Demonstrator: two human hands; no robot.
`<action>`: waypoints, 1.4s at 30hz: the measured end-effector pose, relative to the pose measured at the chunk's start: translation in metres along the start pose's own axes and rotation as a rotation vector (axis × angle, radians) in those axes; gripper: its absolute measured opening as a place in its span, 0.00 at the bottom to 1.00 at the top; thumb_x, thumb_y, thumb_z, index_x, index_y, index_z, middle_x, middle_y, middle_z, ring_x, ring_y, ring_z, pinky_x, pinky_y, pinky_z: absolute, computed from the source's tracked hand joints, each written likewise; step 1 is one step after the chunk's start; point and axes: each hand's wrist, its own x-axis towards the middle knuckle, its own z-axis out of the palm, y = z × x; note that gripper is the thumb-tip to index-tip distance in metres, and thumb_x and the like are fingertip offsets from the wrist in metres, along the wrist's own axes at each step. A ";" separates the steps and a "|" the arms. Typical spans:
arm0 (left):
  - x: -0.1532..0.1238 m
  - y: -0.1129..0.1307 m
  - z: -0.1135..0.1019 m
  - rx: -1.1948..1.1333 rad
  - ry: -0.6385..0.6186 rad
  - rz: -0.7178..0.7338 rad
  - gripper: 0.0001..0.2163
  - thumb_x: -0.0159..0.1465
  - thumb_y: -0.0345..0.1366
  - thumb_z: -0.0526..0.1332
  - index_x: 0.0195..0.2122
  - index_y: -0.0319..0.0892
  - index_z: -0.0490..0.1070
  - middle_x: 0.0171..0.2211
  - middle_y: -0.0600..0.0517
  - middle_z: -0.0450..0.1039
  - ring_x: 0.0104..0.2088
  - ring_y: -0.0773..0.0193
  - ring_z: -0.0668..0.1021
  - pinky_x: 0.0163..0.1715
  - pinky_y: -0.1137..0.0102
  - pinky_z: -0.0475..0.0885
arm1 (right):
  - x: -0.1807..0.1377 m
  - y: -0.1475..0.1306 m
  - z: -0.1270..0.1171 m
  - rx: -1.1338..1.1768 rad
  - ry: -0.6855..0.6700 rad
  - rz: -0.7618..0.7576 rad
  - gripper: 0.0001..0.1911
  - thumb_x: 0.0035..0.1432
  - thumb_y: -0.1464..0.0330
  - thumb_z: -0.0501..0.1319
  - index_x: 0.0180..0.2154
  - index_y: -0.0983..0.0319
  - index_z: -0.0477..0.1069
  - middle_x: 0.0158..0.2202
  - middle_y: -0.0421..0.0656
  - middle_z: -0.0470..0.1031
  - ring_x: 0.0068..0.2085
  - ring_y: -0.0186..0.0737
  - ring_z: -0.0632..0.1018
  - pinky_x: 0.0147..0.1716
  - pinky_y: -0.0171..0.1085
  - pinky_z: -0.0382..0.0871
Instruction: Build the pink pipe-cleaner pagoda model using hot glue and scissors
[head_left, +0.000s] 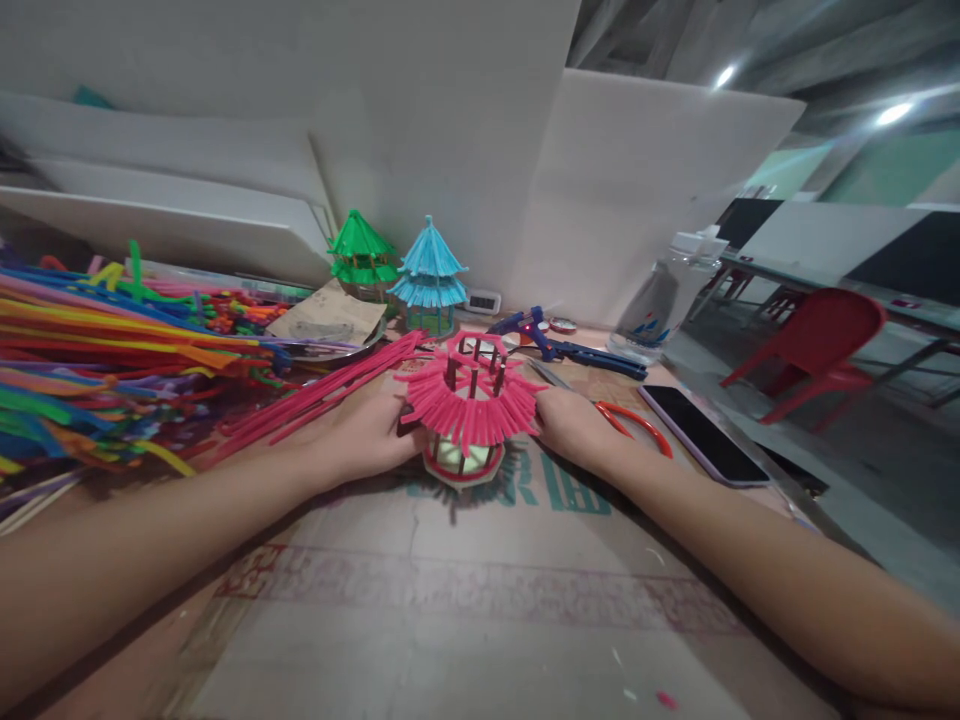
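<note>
In the middle of the head view is a small pink pagoda model (472, 410), with a frilled roof of pipe-cleaner strips, dark posts above it and a pale base below. My left hand (381, 428) grips it from the left side, and my right hand (564, 418) grips it from the right. Most of my fingers are hidden behind the pink roof. A bundle of loose pink pipe cleaners (330, 395) lies just beyond my left hand. Orange-handled scissors (637, 425) rest beside my right forearm.
A green pagoda (361, 250) and a blue pagoda (430, 265) stand at the back. Colourful pipe cleaners (112, 350) are heaped on the left. Toward the right are a glue gun (525, 330), dark-handled pliers (600, 358), a phone (701, 432) and a clear bottle (660, 300).
</note>
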 end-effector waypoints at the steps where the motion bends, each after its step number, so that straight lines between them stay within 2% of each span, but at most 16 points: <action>1: -0.001 0.000 0.000 0.009 -0.013 -0.008 0.11 0.62 0.42 0.64 0.40 0.44 0.80 0.45 0.46 0.83 0.50 0.48 0.81 0.60 0.56 0.74 | 0.000 0.001 -0.002 0.014 0.015 0.014 0.10 0.72 0.64 0.55 0.45 0.61 0.73 0.45 0.52 0.83 0.44 0.47 0.82 0.38 0.38 0.65; 5: -0.005 -0.004 0.004 -0.069 0.024 -0.079 0.13 0.63 0.43 0.61 0.45 0.43 0.78 0.47 0.45 0.82 0.49 0.48 0.81 0.55 0.56 0.77 | 0.003 0.014 -0.021 0.129 0.126 0.086 0.09 0.73 0.65 0.51 0.43 0.60 0.67 0.37 0.49 0.82 0.34 0.43 0.78 0.33 0.37 0.61; 8: -0.006 -0.012 0.010 -0.217 0.163 -0.132 0.19 0.64 0.39 0.60 0.55 0.43 0.72 0.52 0.45 0.79 0.51 0.52 0.81 0.54 0.59 0.77 | 0.005 0.027 -0.043 0.374 0.263 0.069 0.08 0.72 0.64 0.51 0.39 0.58 0.63 0.28 0.42 0.77 0.28 0.40 0.74 0.32 0.37 0.61; 10: -0.005 -0.017 0.009 -0.224 0.273 -0.191 0.17 0.64 0.36 0.58 0.54 0.43 0.70 0.49 0.47 0.78 0.47 0.56 0.81 0.49 0.62 0.78 | 0.003 0.033 -0.060 0.488 0.366 0.036 0.07 0.71 0.64 0.51 0.38 0.57 0.62 0.25 0.38 0.73 0.27 0.39 0.72 0.32 0.37 0.61; 12: -0.001 -0.017 0.000 -0.159 0.396 -0.214 0.13 0.65 0.35 0.57 0.50 0.43 0.69 0.45 0.49 0.76 0.45 0.57 0.80 0.47 0.62 0.77 | -0.003 0.036 -0.075 0.554 0.432 -0.016 0.07 0.71 0.62 0.52 0.39 0.57 0.63 0.24 0.36 0.70 0.26 0.37 0.69 0.31 0.37 0.61; 14: 0.004 -0.007 -0.016 -0.086 0.495 -0.187 0.10 0.69 0.34 0.56 0.50 0.43 0.69 0.43 0.49 0.74 0.44 0.58 0.78 0.47 0.62 0.76 | -0.012 0.036 -0.087 0.623 0.438 -0.096 0.09 0.71 0.59 0.53 0.40 0.57 0.64 0.25 0.35 0.69 0.26 0.36 0.68 0.29 0.36 0.60; 17: 0.014 0.028 -0.047 0.055 0.511 -0.005 0.09 0.74 0.33 0.56 0.53 0.42 0.68 0.45 0.49 0.72 0.46 0.60 0.77 0.51 0.64 0.74 | -0.026 0.029 -0.098 0.689 0.389 -0.220 0.12 0.73 0.57 0.55 0.41 0.58 0.65 0.27 0.35 0.69 0.27 0.34 0.68 0.28 0.35 0.61; 20: 0.031 0.075 -0.073 0.229 0.413 0.161 0.13 0.75 0.37 0.56 0.58 0.41 0.70 0.50 0.46 0.75 0.50 0.59 0.78 0.55 0.64 0.72 | -0.033 0.016 -0.108 0.675 0.344 -0.342 0.11 0.74 0.58 0.56 0.41 0.58 0.67 0.28 0.35 0.69 0.28 0.33 0.69 0.28 0.34 0.62; 23: 0.055 0.110 -0.089 0.362 0.323 0.217 0.19 0.73 0.43 0.56 0.62 0.43 0.72 0.53 0.45 0.79 0.47 0.57 0.82 0.48 0.64 0.75 | -0.034 0.003 -0.126 0.659 0.327 -0.468 0.08 0.73 0.62 0.58 0.41 0.58 0.67 0.28 0.35 0.69 0.27 0.32 0.69 0.27 0.34 0.63; 26: 0.071 0.126 -0.099 0.439 0.178 0.187 0.16 0.72 0.46 0.56 0.47 0.49 0.82 0.38 0.52 0.85 0.36 0.58 0.83 0.35 0.67 0.73 | -0.033 -0.004 -0.148 0.705 0.376 -0.547 0.06 0.72 0.66 0.60 0.39 0.58 0.67 0.26 0.35 0.68 0.26 0.31 0.68 0.26 0.33 0.62; 28: 0.073 0.129 -0.104 0.389 0.178 0.154 0.15 0.72 0.46 0.56 0.43 0.51 0.84 0.33 0.55 0.85 0.33 0.60 0.83 0.32 0.70 0.72 | -0.033 -0.004 -0.159 0.744 0.423 -0.551 0.05 0.71 0.68 0.61 0.38 0.59 0.68 0.25 0.34 0.67 0.25 0.31 0.68 0.25 0.33 0.62; 30: 0.070 0.129 -0.107 0.326 0.189 0.144 0.14 0.71 0.46 0.58 0.43 0.52 0.84 0.34 0.56 0.85 0.33 0.61 0.83 0.32 0.71 0.73 | -0.033 0.001 -0.163 0.769 0.455 -0.537 0.04 0.70 0.69 0.62 0.38 0.59 0.70 0.24 0.35 0.67 0.25 0.31 0.68 0.25 0.34 0.62; 32: 0.064 0.127 -0.107 0.280 0.141 0.119 0.14 0.70 0.47 0.59 0.42 0.52 0.85 0.35 0.56 0.86 0.33 0.61 0.84 0.32 0.72 0.74 | -0.033 0.007 -0.160 0.778 0.462 -0.516 0.03 0.69 0.69 0.61 0.39 0.60 0.72 0.24 0.36 0.69 0.26 0.31 0.70 0.26 0.34 0.63; 36: 0.056 0.118 -0.101 0.241 0.050 0.099 0.13 0.67 0.46 0.62 0.38 0.48 0.85 0.34 0.54 0.86 0.31 0.62 0.84 0.31 0.72 0.74 | -0.034 0.018 -0.148 0.755 0.420 -0.479 0.08 0.70 0.66 0.59 0.42 0.61 0.76 0.25 0.38 0.72 0.27 0.33 0.73 0.27 0.35 0.66; 39: 0.054 0.115 -0.095 0.271 0.049 0.123 0.13 0.69 0.43 0.60 0.36 0.46 0.84 0.32 0.53 0.86 0.30 0.63 0.83 0.29 0.72 0.72 | -0.036 0.021 -0.146 0.652 0.398 -0.452 0.11 0.71 0.64 0.58 0.44 0.61 0.78 0.26 0.38 0.75 0.28 0.35 0.76 0.29 0.36 0.68; 42: 0.051 0.115 -0.087 0.366 0.127 0.140 0.13 0.70 0.41 0.59 0.36 0.45 0.83 0.31 0.53 0.84 0.29 0.63 0.81 0.28 0.71 0.69 | -0.039 0.017 -0.148 0.389 0.473 -0.393 0.11 0.70 0.67 0.58 0.44 0.60 0.80 0.30 0.41 0.81 0.32 0.37 0.79 0.32 0.37 0.68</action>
